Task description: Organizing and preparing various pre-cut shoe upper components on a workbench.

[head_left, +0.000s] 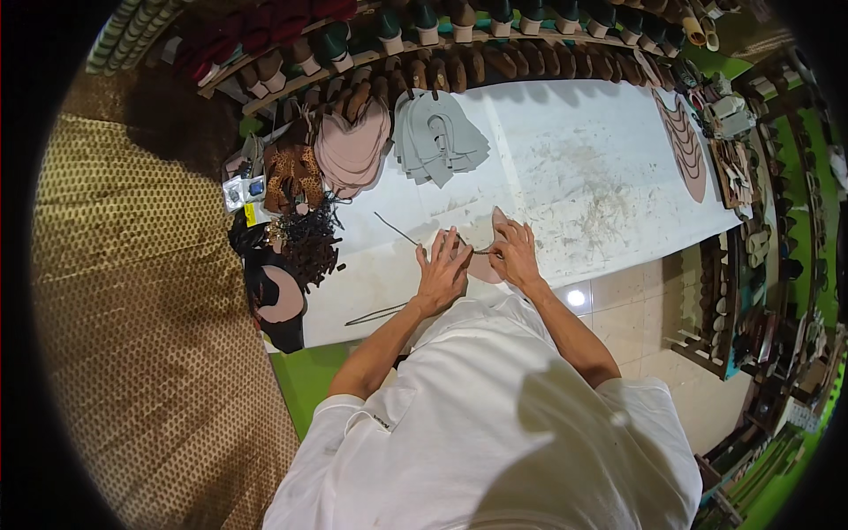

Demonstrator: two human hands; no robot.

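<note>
A pinkish, pointed flat piece [484, 268] lies on the white table near its front edge, partly hidden under both hands. A thin dark strip [397, 228] runs from the left, passes under my left hand and bends across that piece. My left hand [444, 272] rests on it with the fingers spread and the fingertips pressing down. Beside the strip's right part is my right hand [516, 256], its thumb and index finger pinching the strip against the pink piece, the other fingers stretched toward the piece's far tip.
Stacked pink pieces [353, 146] and grey pieces [439, 132] lie at the back left of the table [565, 168]. Dark cords and brown bits [314, 252] heap at the left edge. More dark strips [378, 314] lie nearby. Shoe racks [530, 40] stand behind and at the right.
</note>
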